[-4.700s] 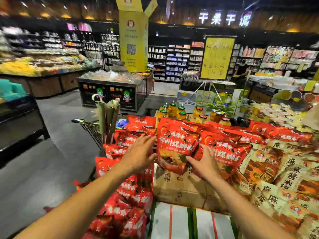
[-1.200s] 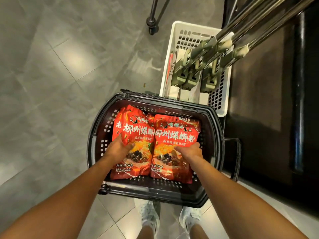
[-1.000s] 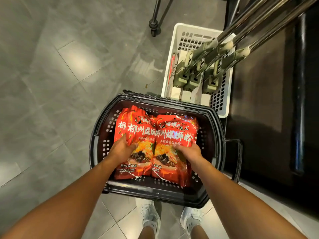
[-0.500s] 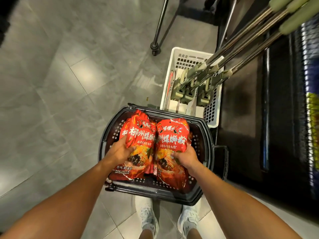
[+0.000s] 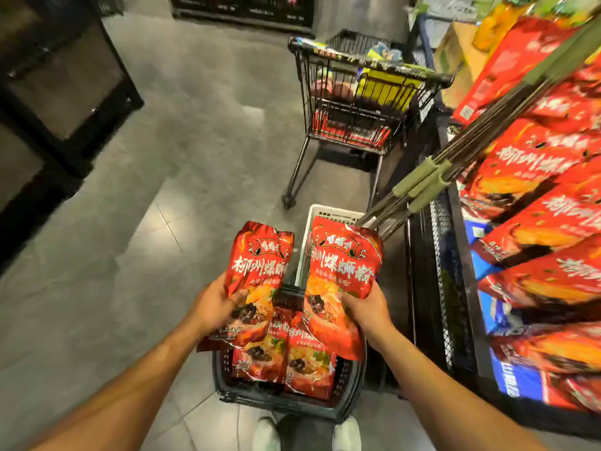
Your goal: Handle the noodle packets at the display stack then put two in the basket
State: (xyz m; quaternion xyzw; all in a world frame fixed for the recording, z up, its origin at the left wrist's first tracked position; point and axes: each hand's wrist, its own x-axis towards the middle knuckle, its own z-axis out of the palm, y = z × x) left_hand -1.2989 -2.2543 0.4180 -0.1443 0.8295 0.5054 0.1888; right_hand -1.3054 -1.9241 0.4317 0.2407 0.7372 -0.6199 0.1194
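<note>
The left hand (image 5: 216, 309) grips a red printed plastic noodle packet (image 5: 257, 275) along its left edge, fingers curled round the packet's lower half; the packet stands upright in the lower centre of the frame. The right hand (image 5: 366, 309) grips a second red printed plastic noodle packet (image 5: 343, 271) at its lower right edge, thumb on the printed face; this packet is also upright, just right of the first, and the two packets are apart. Both packets are held above a black perforated plastic shopping basket (image 5: 344, 403) standing on the grey tiled floor (image 5: 146, 255) at the bottom centre. Two further red noodle packets (image 5: 286, 356) lie flat side by side inside the basket. A white perforated plastic crate (image 5: 313, 211) stands on the floor just beyond the basket, partly hidden behind the right-hand packet. Green-handled metal poles (image 5: 422, 183) slant from the upper right down toward the crate. A black wire shopping trolley (image 5: 357, 102) holding goods stands at the upper centre. A display shelf of matching red packets (image 5: 536, 222) fills the right side of the frame. Two white shoes (image 5: 346, 432) show at the bottom edge.
</note>
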